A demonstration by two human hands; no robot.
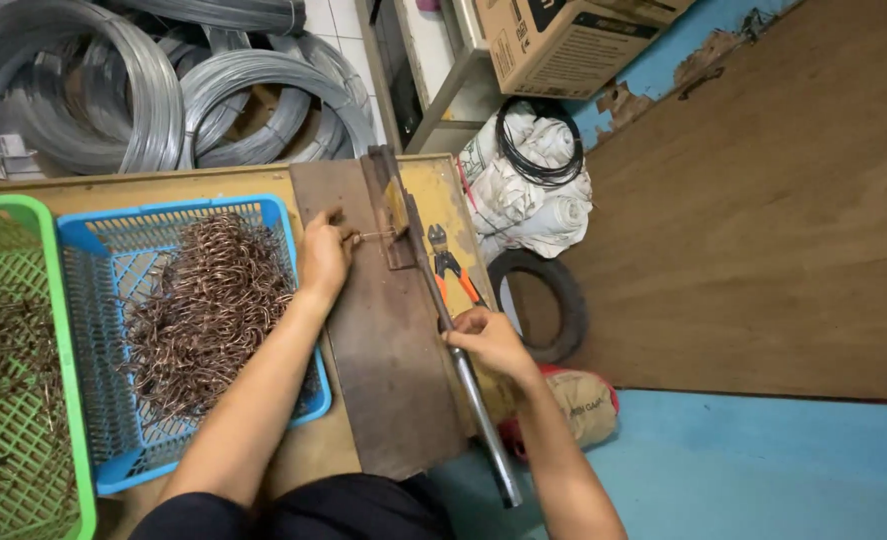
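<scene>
A: What was nearest the camera?

B: The right hand (490,340), clenched around the long metal lever (468,385) that ran up the dark steel plate (388,380) on the tabletop (163,188). The bar looked heavy and rigid, best gripped low on the shaft for leverage.

A: And the left hand (323,255)?

B: Farther up the plate, pinching a short piece of wire (375,236) at the jig by the lever's pivot. The wire seemed thin, stiff and springy, though it was too small to judge well; it was best held by the free end.

A: Around them?

B: A blue basket (98,235) of bent copper-coloured wire pieces (208,310) beside the left arm, a green basket (23,215) further left, orange-handled pliers (450,268) right of the lever, and grey wire coils (163,90) beyond.
</scene>
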